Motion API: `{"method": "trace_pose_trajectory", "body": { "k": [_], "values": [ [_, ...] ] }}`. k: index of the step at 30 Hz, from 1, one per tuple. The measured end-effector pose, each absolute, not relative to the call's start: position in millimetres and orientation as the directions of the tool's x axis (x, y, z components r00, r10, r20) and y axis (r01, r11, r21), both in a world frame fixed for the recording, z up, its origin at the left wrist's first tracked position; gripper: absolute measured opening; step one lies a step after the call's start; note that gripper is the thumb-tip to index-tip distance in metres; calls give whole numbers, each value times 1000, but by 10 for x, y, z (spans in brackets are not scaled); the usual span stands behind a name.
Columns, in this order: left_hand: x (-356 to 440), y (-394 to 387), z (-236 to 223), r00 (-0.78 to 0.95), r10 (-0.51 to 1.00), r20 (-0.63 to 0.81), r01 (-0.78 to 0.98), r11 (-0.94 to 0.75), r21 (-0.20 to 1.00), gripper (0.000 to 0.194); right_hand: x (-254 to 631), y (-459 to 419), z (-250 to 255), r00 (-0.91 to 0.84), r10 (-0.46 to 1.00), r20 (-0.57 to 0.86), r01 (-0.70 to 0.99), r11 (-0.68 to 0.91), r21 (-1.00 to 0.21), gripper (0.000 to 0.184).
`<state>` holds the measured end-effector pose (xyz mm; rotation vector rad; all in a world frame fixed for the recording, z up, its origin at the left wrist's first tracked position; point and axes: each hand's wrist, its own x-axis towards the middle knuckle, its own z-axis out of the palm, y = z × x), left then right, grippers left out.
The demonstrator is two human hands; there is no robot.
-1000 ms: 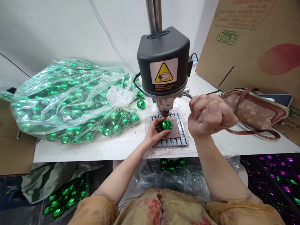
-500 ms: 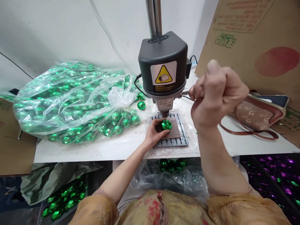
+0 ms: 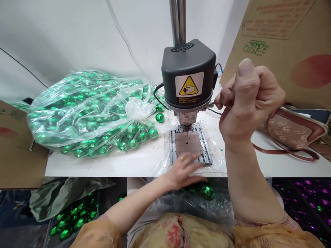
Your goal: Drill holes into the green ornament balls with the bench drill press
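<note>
My left hand (image 3: pixel 184 168) is open, palm down with fingers spread, over the table's front edge, holding nothing. Just below its fingers, a shiny green faceted ball (image 3: pixel 207 190) lies among others in a clear plastic bag (image 3: pixel 191 203) at my lap. My right hand (image 3: pixel 250 100) is closed, raised beside the drill press (image 3: pixel 190 75), around the end of its feed lever (image 3: pixel 211 103); most of the lever is hidden by the fingers. Under the thin drill bit (image 3: pixel 187 134), a brown board (image 3: pixel 193 146) with a small dark hole lies on the slotted metal base (image 3: pixel 208 155).
A big clear bag of green balls (image 3: pixel 93 113) fills the table's left side, and one loose ball (image 3: pixel 160 117) sits beside it. A brown-strapped purse (image 3: pixel 297 129) and a cardboard box (image 3: pixel 279 44) stand right. Below left is a container of green balls (image 3: pixel 74 217). Dark shavings dot the table.
My left hand has let go of the green ball and moved from the board toward me, its fingers opening. My right hand has risen with the lever. The board now has no ball on it.
</note>
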<state>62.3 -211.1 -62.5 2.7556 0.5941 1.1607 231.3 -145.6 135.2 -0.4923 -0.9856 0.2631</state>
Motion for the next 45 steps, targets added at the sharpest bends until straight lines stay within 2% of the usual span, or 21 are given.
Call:
{"method": "trace_pose_trajectory", "body": {
  "k": [2,3,5,7,11,14,17,19,21,27,37,45],
  "values": [
    [452,-1632,-460,398,565,722,468,-803,370,21,2318,-1451,1349,531,420,736,8,866,-500,43],
    [354,-1354,-377,246,677,694,558,-684,470,16,2318,-1448,1347,531,415,739,9,869,-494,44],
    [169,-796,-245,6,837,547,653,-418,632,8,2314,-1443,1345,532,406,743,19,872,-489,45],
    [35,-328,-177,-45,873,486,660,-339,671,8,2307,-1440,1346,531,397,748,32,873,-487,44],
    [-20,95,-151,0,914,406,633,-314,708,29,2307,-1442,1347,531,396,749,29,875,-483,44],
    [69,-35,-124,-31,937,348,491,-288,822,36,2318,-1443,1340,526,409,746,18,871,-490,45],
    [189,-440,-112,-34,975,220,89,-216,972,45,2321,-1443,1330,517,398,757,26,877,-479,45],
    [261,-768,-149,0,989,146,-114,-145,983,53,2316,-1441,1324,518,384,764,33,884,-467,45],
    [320,-1058,-225,18,993,113,-179,-108,978,59,2311,-1439,1319,517,379,768,45,884,-466,47],
    [436,-1384,-499,60,990,126,-128,-117,985,67,2308,-1440,1309,516,391,762,81,863,-498,52],
    [531,-1323,-624,192,957,218,-36,-215,976,63,2286,-1466,1340,551,423,720,63,839,-541,60],
    [564,-1327,-595,267,926,267,49,-289,956,65,2290,-1474,1310,537,393,747,76,859,-507,53]
  ]
}}
